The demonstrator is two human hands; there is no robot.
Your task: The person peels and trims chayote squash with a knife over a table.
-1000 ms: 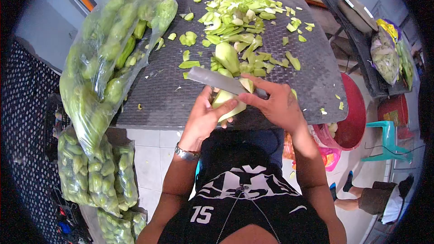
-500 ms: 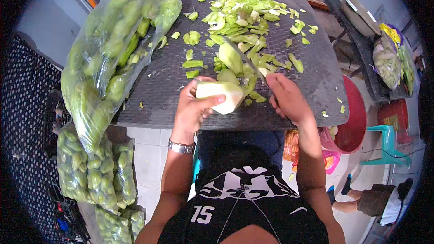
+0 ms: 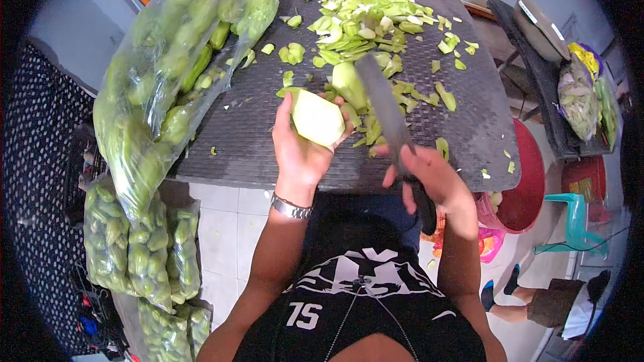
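A peeled, pale chayote rests in my left hand, which cups it from below with fingers and thumb around its sides. A strip of green skin shows at its upper left. My right hand holds a knife by its dark handle, with some fingers loosely spread. The broad blade points away from me and is slightly blurred, apart from the chayote. Just beyond, another light green chayote lies on the dark woven-pattern table, beside a heap of green peelings.
A large clear bag of chayotes covers the table's left side. More filled bags sit below it. At right are a red tub, a teal stool, a side table with bags, and another person's legs.
My left hand has turned palm-up and moved slightly right and away with the chayote. My right hand has come nearer me, and the knife blade now shows its broad side.
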